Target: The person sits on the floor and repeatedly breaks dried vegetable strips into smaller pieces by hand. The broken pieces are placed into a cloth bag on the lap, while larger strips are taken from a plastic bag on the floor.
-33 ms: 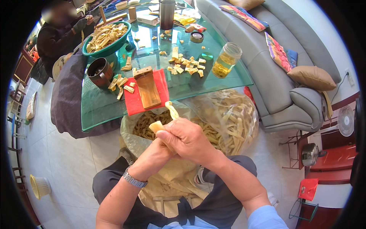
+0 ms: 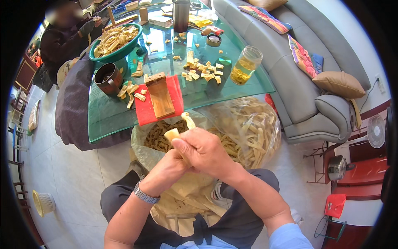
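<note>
**Right hand (image 2: 205,150) gripping a pale strip (image 2: 171,134), left hand (image 2: 169,165) tucked against it**

From my remote seat, I see both hands meet at the centre of the frame, the right lapping over the left. Its fingers are curled and its thumb lies along the pale strip, whose blunt end sticks out toward the upper left. A twisted piece (image 2: 189,120) pokes up above the right knuckles; I cannot tell whether it belongs to the same strip. The left fingers are mostly hidden, so I cannot tell how they close.

Just beyond the hands, I find an open sack (image 2: 146,152) with strips inside and, right of centre, a clear plastic bag (image 2: 265,120) full of paler ones. Above them spreads the glass tabletop (image 2: 236,92). On it, left of centre, a wooden block (image 2: 161,97) rests on a red cloth (image 2: 177,97), with a dark mug (image 2: 112,86) to its left. Short cut pieces (image 2: 204,71) lie scattered at upper centre, near a glass jar (image 2: 248,64). In the upper left, a green basin (image 2: 120,54) holds heaped strips.
</note>
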